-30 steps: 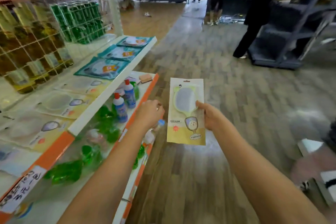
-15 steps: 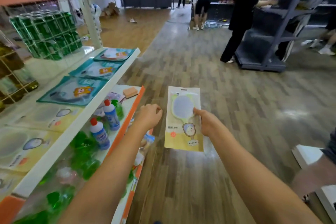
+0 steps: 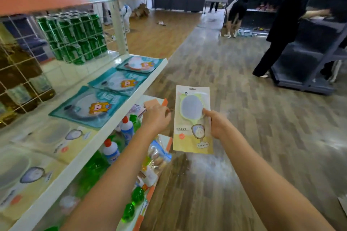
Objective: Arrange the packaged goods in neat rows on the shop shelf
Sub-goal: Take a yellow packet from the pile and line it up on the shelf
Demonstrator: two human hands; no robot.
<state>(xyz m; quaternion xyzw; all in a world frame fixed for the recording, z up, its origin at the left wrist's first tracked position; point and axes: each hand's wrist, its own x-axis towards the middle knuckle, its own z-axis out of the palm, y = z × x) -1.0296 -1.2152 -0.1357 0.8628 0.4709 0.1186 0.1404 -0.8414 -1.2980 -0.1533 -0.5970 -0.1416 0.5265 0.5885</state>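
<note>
My right hand [image 3: 216, 125] has the yellow mirror packet [image 3: 192, 120] pinched at its right edge, upright over the floor, just off the white shelf [image 3: 105, 129] at 9 o'clock. Left hand [image 3: 155, 118] sits curled at the packet's left edge; can't tell if it's gripping anything. Teal packets [image 3: 90, 107] lie in a row on the shelf at 10 o'clock.

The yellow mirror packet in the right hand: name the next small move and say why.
Probably swing the yellow mirror packet left toward the white shelf. The right hand pinches it upright over the floor, while matching yellow packets lie flat there in a row beside the teal packets.
</note>
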